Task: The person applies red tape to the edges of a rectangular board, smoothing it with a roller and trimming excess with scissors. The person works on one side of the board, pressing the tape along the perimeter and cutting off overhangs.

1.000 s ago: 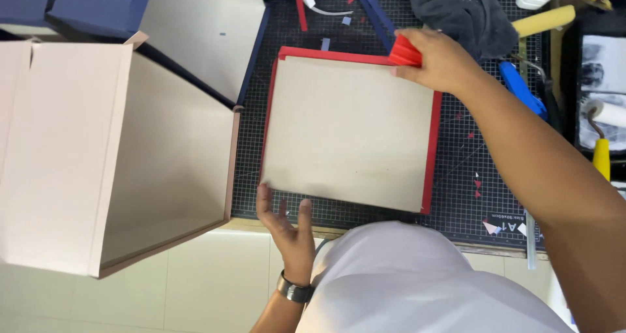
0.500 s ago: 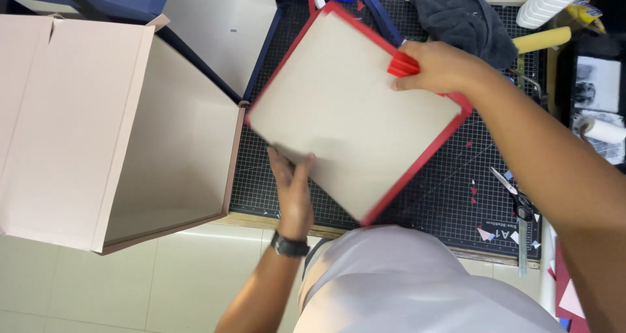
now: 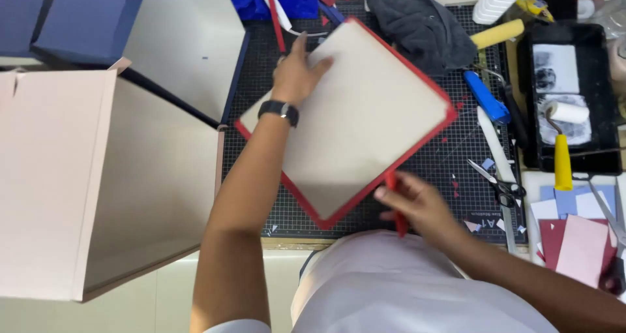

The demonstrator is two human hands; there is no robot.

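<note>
At far left, two dark blue boxes (image 3: 78, 16) sit above a large open pink box (image 3: 98, 183) on a pale tiled work surface (image 3: 130, 307). A black gridded cutting mat (image 3: 469, 144) covers the centre of the bench. On the mat lies a beige board with red edging (image 3: 352, 118), turned diamond-wise. The left hand (image 3: 297, 75) lies flat on the board's upper left corner, fingers spread; a black watch (image 3: 279, 110) is on the wrist. The right hand (image 3: 417, 206) is closed around a red flat tool (image 3: 395, 206), held against the board's lower right edge. Above, a grey cloth (image 3: 420, 26) lies bunched. Scissors (image 3: 499, 184) rest on the mat's right part. At far right, a black tray (image 3: 567, 98) holds a yellow-handled roller (image 3: 562, 137); paper offcuts (image 3: 574, 232) lie below it.
</note>
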